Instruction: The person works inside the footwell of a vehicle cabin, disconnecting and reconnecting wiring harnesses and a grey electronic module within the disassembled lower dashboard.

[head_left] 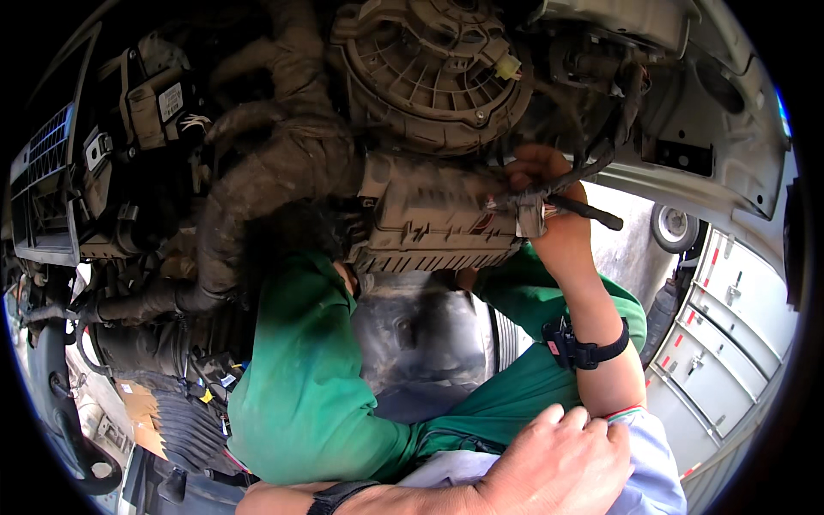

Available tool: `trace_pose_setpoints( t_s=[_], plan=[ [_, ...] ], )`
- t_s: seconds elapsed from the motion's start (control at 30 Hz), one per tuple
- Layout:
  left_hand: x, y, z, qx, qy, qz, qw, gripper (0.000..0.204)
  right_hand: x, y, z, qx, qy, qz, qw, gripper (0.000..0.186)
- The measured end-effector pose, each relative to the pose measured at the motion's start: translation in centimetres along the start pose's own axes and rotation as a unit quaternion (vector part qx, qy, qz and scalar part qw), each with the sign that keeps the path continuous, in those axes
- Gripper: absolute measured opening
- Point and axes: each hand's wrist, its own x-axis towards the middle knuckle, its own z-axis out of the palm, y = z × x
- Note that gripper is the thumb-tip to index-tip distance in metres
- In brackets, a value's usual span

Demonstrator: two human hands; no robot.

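My right hand (549,176), its fingers curled, is at the right end of a dusty brown plastic housing (438,206). It closes around a dark taped wiring harness (577,178). Below the fingers sits a pale connector (530,216) with thin wires, and a black cable end (592,211) sticks out to the right. The fingertips are partly hidden. Near the lower edge, my left hand (558,463) lies in front of my right sleeve, fingers bent and their tips hidden. Whatever they hold, if anything, cannot be seen.
Above the housing is a round blower unit (438,73). A thick taped harness (249,189) bends down on the left beside an open dashboard frame (47,172). My legs in green trousers (309,378) straddle a grey floor panel (421,335). White panels (730,318) and a wheel (674,227) show outside.
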Motion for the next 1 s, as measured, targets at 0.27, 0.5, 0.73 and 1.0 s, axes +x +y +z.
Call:
trace_pose_setpoints(
  t_s=[0.27, 0.5, 0.73, 1.0],
  plan=[
    [-0.6, -0.3, -0.6, -0.028, -0.095, 0.023, 0.995, 0.028, 0.0, 0.0, 0.3, -0.011, 0.005, 0.006, 1.0, 0.025],
    [-0.9, -0.5, -0.3, 0.011, -0.069, 0.033, 0.997, 0.028, 0.0, 0.0, 0.4, -0.013, 0.019, 0.001, 1.0, 0.023],
    [-1.0, -0.5, -0.7, 0.019, -0.055, 0.042, 0.997, 0.026, 0.0, 0.2, 0.7, -0.009, 0.019, -0.007, 1.0, 0.023],
    [-1.6, -0.7, -1.9, 0.03, -0.092, 0.084, 0.992, 0.023, 0.0, 0.2, 1.1, -0.057, 0.018, -0.072, 0.996, 0.021]
  ],
)
